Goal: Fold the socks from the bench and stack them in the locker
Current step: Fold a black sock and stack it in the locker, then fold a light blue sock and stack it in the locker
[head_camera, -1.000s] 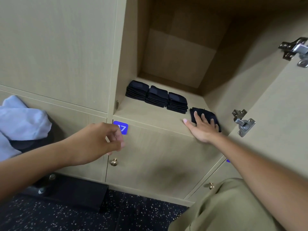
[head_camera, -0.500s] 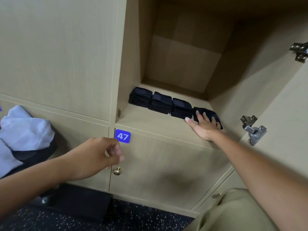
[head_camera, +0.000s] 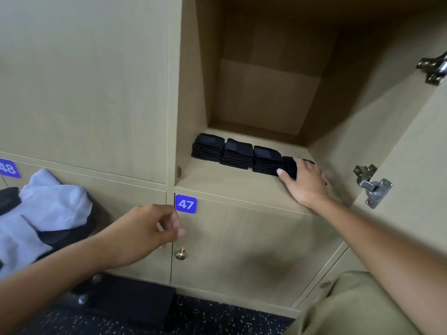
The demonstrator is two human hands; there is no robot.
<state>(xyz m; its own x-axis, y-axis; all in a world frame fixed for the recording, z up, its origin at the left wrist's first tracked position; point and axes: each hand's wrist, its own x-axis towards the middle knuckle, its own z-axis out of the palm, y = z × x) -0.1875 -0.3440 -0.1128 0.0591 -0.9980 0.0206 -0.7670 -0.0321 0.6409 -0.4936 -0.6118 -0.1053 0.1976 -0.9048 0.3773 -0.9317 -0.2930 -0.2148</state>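
My right hand (head_camera: 305, 180) lies flat, fingers straight, on a black sock (head_camera: 290, 165) by the locker (head_camera: 242, 189) floor's right edge. My left hand (head_camera: 142, 234) hangs loosely curled, holding nothing.

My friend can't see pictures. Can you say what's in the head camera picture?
A right hand pushes a folded black sock beside three sock stacks in an open locker. The left hand hangs loosely curled, empty, near the label 47. Unfolded socks lie at left.

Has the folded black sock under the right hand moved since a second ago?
Yes. The folded black sock slid back from the shelf's front edge, now against the rightmost stack of black socks.
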